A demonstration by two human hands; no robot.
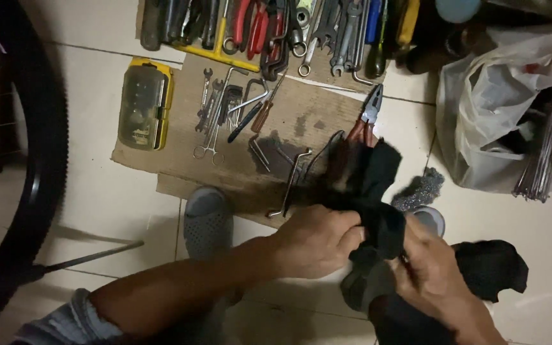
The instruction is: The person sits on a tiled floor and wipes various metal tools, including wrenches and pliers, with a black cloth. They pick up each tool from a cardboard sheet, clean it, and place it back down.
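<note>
- Fingers (pixel 350 237) of the left hand (pixel 317 241) are curled tight, clamped on a black cloth (pixel 378 185)
- Right hand (pixel 436 271) grips the same cloth lower down, fingers closed around it; whether something is wrapped inside cannot be told
- Cloth rises in a bunch between both hands, low and right of centre, its upper end over the edge of the cardboard (pixel 314 121)
- Second black rag (pixel 490 268) lies on the tile floor (pixel 103 191) just right of the right hand
- Steel wool (pixel 420 188) sits on the floor just beyond the cloth
- Pliers (pixel 368 115) with red handles lie on the cardboard, handles partly hidden by the cloth
- Bent hex keys, small spanners and a screwdriver (pixel 260 115) are spread over the cardboard
- Yellow bit case (pixel 143 105) lies at the cardboard's left end
- More tools (pixel 276 29) are lined up along the top edge
- White plastic bag (pixel 499 102) and a bundle of spokes (pixel 547 140) are at the right
- Bicycle tyre (pixel 39 147) curves down the left side
- Grey shoe (pixel 206 220) rests below the cardboard, beside the left forearm
</note>
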